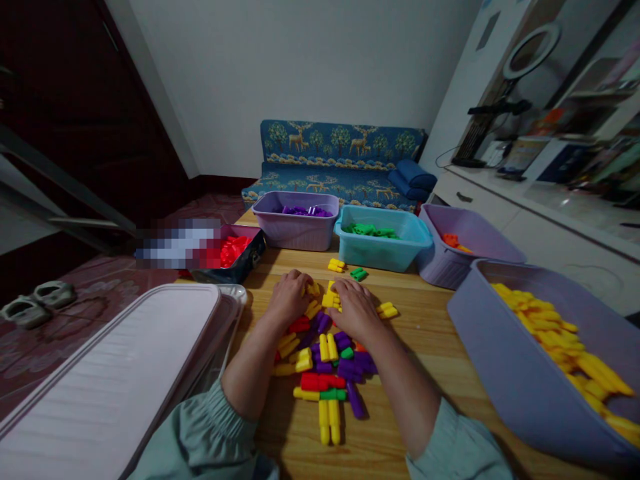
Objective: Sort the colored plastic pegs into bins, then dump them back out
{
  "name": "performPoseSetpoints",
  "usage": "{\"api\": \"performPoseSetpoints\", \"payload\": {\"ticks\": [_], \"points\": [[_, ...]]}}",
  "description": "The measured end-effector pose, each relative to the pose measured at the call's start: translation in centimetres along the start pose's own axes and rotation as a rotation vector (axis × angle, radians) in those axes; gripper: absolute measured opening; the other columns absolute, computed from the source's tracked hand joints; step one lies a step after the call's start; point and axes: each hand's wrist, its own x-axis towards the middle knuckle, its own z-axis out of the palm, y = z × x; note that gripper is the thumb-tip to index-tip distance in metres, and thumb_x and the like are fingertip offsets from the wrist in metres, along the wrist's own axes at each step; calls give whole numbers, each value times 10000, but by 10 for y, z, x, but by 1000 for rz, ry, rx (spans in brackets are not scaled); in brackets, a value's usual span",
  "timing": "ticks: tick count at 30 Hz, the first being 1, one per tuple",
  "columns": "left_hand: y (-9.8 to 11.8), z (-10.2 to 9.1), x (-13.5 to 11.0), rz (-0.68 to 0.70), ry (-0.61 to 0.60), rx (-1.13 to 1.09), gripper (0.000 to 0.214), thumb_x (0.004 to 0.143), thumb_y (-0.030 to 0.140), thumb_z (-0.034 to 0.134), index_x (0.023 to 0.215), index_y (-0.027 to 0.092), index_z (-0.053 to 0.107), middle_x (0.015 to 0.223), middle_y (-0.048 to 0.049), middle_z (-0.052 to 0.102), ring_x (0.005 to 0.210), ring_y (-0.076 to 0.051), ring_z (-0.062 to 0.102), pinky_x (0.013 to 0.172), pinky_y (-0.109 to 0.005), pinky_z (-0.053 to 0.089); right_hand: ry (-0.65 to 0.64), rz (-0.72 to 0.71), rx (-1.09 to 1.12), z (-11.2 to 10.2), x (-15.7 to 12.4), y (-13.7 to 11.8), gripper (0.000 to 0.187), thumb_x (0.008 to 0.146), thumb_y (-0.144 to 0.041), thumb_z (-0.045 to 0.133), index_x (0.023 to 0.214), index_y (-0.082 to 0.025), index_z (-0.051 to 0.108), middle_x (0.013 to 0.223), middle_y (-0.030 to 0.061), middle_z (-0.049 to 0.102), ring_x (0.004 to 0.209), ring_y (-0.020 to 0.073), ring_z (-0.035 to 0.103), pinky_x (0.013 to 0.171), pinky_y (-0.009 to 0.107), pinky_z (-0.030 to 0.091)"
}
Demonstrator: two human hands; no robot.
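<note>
Both hands reach over a loose pile of bullet-shaped plastic building blocks on the wooden table (425, 373). My left hand (290, 297) has its fingers curled round a yellow block (314, 289) at the far side of the pile. Just to the right, my right hand (354, 307) is closed on another yellow block (330, 295), partly covered by its fingers. Between my forearms lie purple blocks (353, 369), a red block (323, 382), green blocks (333, 395) and more yellow blocks (329, 423). One yellow block (387, 310) lies beside my right hand.
Around the table stand a purple bin (300, 237) of purple blocks, a turquoise bin (380, 253) of green ones, a lilac bin (437, 267) with orange ones, and a large bin (500, 360) of yellow ones. A dark box (250, 257) holds red pieces. Pale lids (125, 373) lie left.
</note>
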Motion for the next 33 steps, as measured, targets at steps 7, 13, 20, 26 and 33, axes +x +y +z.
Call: {"api": "performPoseSetpoints", "payload": {"ticks": [7,13,20,26,33], "points": [[-2,3,0,96,43,-129,249,719,210,639,968,211,635,991,-54,687,967,-235,596,849,-341,427,35,50,9,4,4,7,725,647,-380,733,1290,-178,468,1219,124,527,1146,288,473,986,419,375],[0,4,2,71,227,-328,290,676,204,608,964,174,626,954,-69,647,895,-208,597,819,-321,465,39,113,62,7,5,11,711,561,-363,794,1201,-178,546,1139,100,516,1098,258,498,966,371,407],[6,-6,5,-257,242,-1242,435,681,331,575,1085,170,599,937,-56,605,844,-184,638,724,-302,517,-27,24,81,2,4,9,348,704,-232,696,1041,-243,605,1106,39,616,1063,236,549,885,367,416],[9,-13,4,-331,38,-1617,415,701,340,559,1078,169,604,1036,-86,628,810,-146,638,638,-229,502,-65,-47,46,4,3,10,296,802,-215,601,1098,-223,607,1109,72,618,1085,242,551,914,374,398],[25,-14,-3,-211,-112,-1321,534,707,505,694,1129,181,640,1021,-69,655,713,-120,600,496,-170,407,179,-81,209,-12,8,-7,378,776,-98,522,1136,-200,577,1141,97,581,1120,242,511,972,381,389]]}}
